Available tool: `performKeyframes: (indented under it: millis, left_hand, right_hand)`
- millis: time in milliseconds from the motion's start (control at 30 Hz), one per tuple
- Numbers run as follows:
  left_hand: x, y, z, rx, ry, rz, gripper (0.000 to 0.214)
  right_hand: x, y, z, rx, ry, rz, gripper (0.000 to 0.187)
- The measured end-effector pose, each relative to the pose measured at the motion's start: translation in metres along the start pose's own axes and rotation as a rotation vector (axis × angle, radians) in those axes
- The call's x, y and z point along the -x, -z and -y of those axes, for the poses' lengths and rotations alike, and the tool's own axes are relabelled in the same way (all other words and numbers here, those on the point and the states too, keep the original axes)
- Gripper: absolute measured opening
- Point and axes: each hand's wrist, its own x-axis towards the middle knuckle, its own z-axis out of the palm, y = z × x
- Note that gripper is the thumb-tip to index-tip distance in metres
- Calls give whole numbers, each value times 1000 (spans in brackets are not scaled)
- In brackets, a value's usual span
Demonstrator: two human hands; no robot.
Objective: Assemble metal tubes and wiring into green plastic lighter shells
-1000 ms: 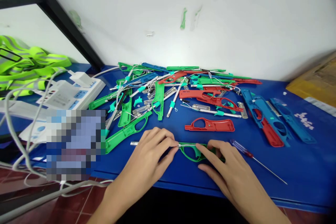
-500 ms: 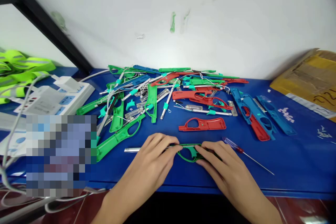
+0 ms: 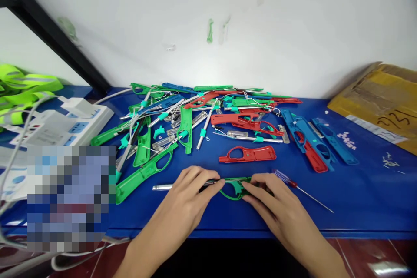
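Both my hands rest on a green plastic handle piece [image 3: 235, 187] lying on the blue table [image 3: 358, 200] near its front edge. My left hand [image 3: 189, 197] pinches the piece's left end, where a thin metal tube [image 3: 161, 187] sticks out to the left. My right hand [image 3: 275, 202] presses its fingertips on the right end of the same piece. A red handle shell [image 3: 249, 154] lies just beyond my hands. A screwdriver [image 3: 301, 192] with a clear red handle lies right of my right hand.
A heap of green, red and blue handle shells, metal tubes and thin wires [image 3: 195, 117] covers the table's back. Blue shells [image 3: 312, 139] lie at right, a cardboard box [image 3: 381, 100] far right. A white power strip [image 3: 61, 126], cables and neon vests [image 3: 22, 89] sit left.
My hands stay on the green piece, fingers shifting slightly closer over it. The view has turned to the right, showing more of the cardboard box.
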Motion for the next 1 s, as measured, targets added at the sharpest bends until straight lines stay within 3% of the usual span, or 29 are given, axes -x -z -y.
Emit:
performKeyframes:
  millis: [200,433,633,800,900,1000]
  left_hand:
    - [4,-4,3,-19,-1,3,51]
    - [-5,-2,-2,-47,-10,-17,29]
    - [-6,-4,-3,-94,-23,-36,24]
    - [-5,-9,-2,-139,-13,-43,25]
    - [-4,-9,-2,-144,-2,-63,24]
    - [-4,-10,-1,-128,-4,-78,23]
  right_hand:
    - [1,0,2,137,43,-18,30]
    - [-4,3,3,184,60,34,32]
    - [-1,-1,9,495,242,18,35]
    - [-14,-5,22,653,234,89,34]
    - [-15,10,31,636,249,-26,34]
    - [17,41,43,410,189,-240,42]
